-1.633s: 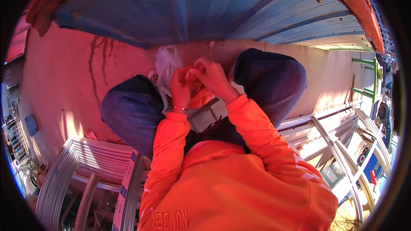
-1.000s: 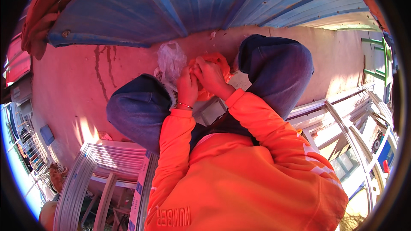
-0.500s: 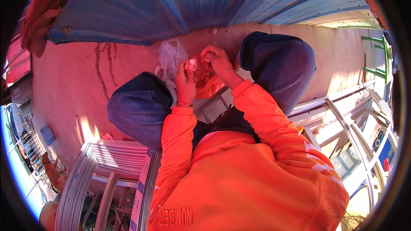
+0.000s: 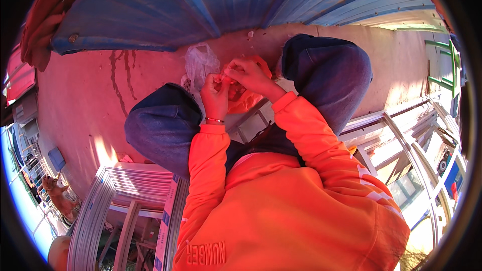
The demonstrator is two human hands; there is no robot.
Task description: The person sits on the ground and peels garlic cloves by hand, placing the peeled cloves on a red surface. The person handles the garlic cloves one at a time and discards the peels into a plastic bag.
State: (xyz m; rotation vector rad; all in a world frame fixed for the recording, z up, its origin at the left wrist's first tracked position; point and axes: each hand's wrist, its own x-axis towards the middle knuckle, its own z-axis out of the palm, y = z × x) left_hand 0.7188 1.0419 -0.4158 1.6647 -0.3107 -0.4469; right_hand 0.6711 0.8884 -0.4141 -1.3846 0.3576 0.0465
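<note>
Thumb and fingers of the left hand (image 4: 215,101) are nearly closed, pinching a small pale piece (image 4: 224,77), largely hidden; its kind cannot be told. The bent fingertips of the right hand (image 4: 251,76) meet it from the other side; whether they grip or merely touch is unclear. Directly beneath lies an open orange plastic bag (image 4: 246,103), between the jeans-clad knees (image 4: 329,70). Left of it, a translucent bag (image 4: 201,63) stands near the far edge of the floor (image 4: 75,100), which a blue ribbed panel (image 4: 241,0) borders.
</note>
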